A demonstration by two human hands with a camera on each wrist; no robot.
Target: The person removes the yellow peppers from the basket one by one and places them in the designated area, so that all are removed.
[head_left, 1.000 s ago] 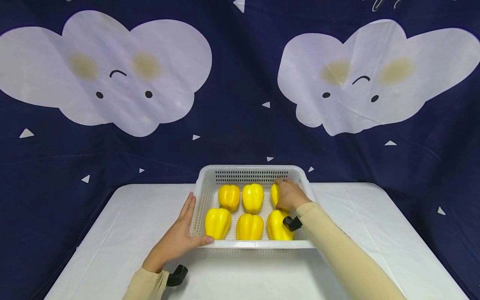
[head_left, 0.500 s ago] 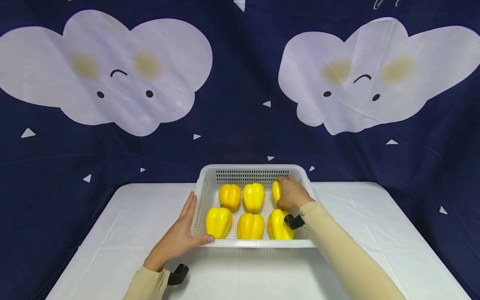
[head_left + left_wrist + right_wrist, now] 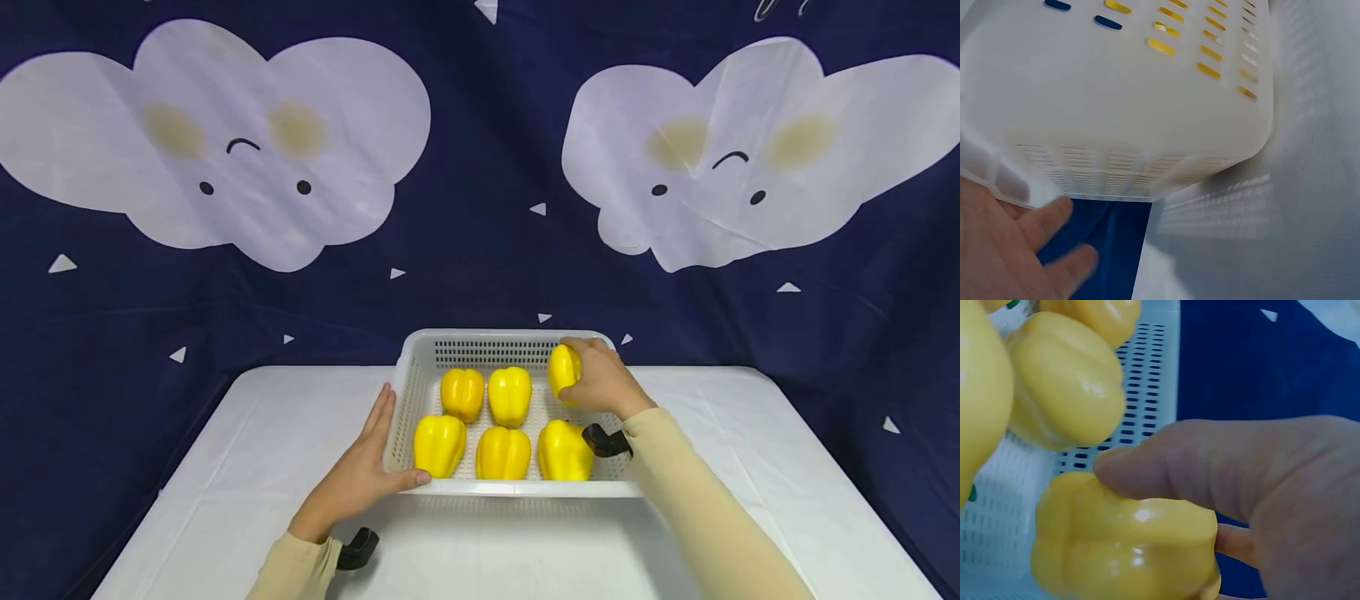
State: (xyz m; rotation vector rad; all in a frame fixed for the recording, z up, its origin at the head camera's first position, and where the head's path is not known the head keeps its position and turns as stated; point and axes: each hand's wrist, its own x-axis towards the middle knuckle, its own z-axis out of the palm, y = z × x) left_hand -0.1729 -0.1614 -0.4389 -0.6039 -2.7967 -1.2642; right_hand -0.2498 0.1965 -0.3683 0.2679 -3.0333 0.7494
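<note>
In the head view a white perforated plastic basket (image 3: 517, 489) holds several yellow bell peppers in two rows, such as one (image 3: 503, 453) in the middle of the front row. My right hand (image 3: 603, 379) grips the bell pepper (image 3: 562, 372) at the back right, thumb on one side and fingers on the other. The right wrist view shows this pepper (image 3: 1125, 540) lifted near the basket's far wall. My left hand (image 3: 358, 471) lies along the basket's left side with straight fingers, its thumb on the front corner of the rim. In the left wrist view its fingers (image 3: 1047, 222) are beside the outer wall.
The basket stands at the far edge of a white-covered table (image 3: 315, 417). Behind it hangs a dark blue cloth (image 3: 480, 250) printed with white clouds. Black wrist mounts (image 3: 607, 440) sit on both wrists; the right one hangs over the front right pepper (image 3: 564, 451).
My right hand has raised the back right bell pepper from the basket floor, moving slightly up and right. The left hand has stayed at the basket's left side.
</note>
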